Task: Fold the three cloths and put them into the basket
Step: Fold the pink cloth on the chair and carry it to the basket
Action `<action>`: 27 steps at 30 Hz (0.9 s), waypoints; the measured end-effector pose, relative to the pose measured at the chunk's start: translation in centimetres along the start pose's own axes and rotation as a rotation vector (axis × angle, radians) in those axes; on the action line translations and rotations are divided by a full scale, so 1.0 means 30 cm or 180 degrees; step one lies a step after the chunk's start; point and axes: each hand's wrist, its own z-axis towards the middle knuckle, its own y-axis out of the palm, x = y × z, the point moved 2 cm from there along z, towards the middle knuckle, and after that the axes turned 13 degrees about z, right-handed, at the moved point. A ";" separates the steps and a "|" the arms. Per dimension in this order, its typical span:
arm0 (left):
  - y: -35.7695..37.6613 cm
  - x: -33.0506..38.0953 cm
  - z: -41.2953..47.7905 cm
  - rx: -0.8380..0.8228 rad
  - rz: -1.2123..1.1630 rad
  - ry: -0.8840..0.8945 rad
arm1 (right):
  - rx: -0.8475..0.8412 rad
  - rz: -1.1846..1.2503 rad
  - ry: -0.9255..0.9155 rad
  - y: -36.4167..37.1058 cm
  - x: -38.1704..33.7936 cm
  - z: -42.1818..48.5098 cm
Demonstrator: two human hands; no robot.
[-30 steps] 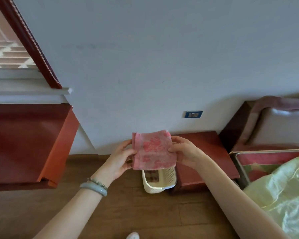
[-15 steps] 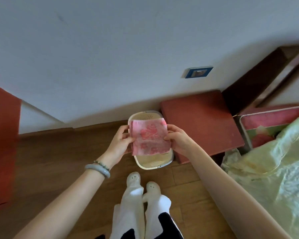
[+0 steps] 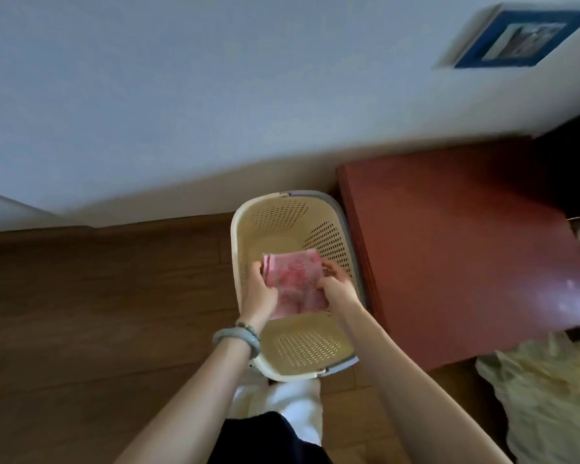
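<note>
A folded pink cloth with a red flower pattern is inside the cream perforated basket, which stands on the wooden floor by the wall. My left hand grips the cloth's left edge and my right hand grips its right edge. Both hands reach down past the basket's rim. Whether the cloth touches the basket's bottom is hidden. No other cloth shows.
A low red-brown cabinet stands right against the basket. A pale yellow-green sheet lies at the lower right. The white wall runs behind, with a blue socket plate. My white-clad legs are below the basket.
I have bent down; the view tilted toward the floor. Both hands lowered the folded pink cloth from above the basket into it, keeping their hold on its edges.
</note>
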 end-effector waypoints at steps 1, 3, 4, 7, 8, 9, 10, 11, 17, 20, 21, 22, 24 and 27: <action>0.046 -0.031 0.047 0.0073 -0.0023 -0.0113 | 0.0019 -0.0015 0.0044 0.006 0.042 0.062; 0.114 -0.091 0.146 0.0287 -0.0013 -0.0282 | 0.0018 0.0001 0.0154 0.019 0.121 0.181; 0.136 -0.115 0.191 0.0413 0.0000 -0.0344 | 0.0018 0.0031 0.0198 0.027 0.157 0.235; 0.190 -0.168 0.314 0.0614 0.0102 -0.0452 | 0.0020 0.0089 0.0234 0.055 0.239 0.376; 0.204 -0.174 0.345 0.0675 0.0187 -0.0454 | 0.0025 0.0085 0.0194 0.065 0.257 0.418; 0.216 -0.174 0.368 0.0749 0.0284 -0.0476 | 0.0004 0.0073 0.0140 0.073 0.271 0.457; 0.229 -0.172 0.389 0.0828 0.0381 -0.0518 | -0.0023 0.0083 0.0095 0.080 0.284 0.490; 0.241 -0.169 0.406 0.0882 0.0482 -0.0571 | -0.0024 0.0121 0.0068 0.082 0.298 0.519; 0.311 -0.174 0.453 0.0832 0.0710 -0.1261 | 0.0059 0.0168 0.0163 0.076 0.366 0.603; 0.303 -0.165 0.434 0.1053 0.0640 -0.1504 | 0.0148 0.0041 0.0248 0.055 0.359 0.568; 0.296 -0.165 0.422 0.1014 0.0620 -0.1463 | 0.0158 0.0031 0.0247 0.046 0.351 0.549; 0.289 -0.162 0.407 0.0864 0.0626 -0.1387 | 0.0174 0.0056 0.0237 0.038 0.342 0.527; 0.278 -0.144 0.362 0.0628 0.0497 -0.1298 | 0.0183 0.0133 0.0223 0.031 0.308 0.469; 0.243 -0.080 0.268 0.0694 0.0147 -0.0957 | 0.0061 0.0236 0.0175 0.034 0.232 0.344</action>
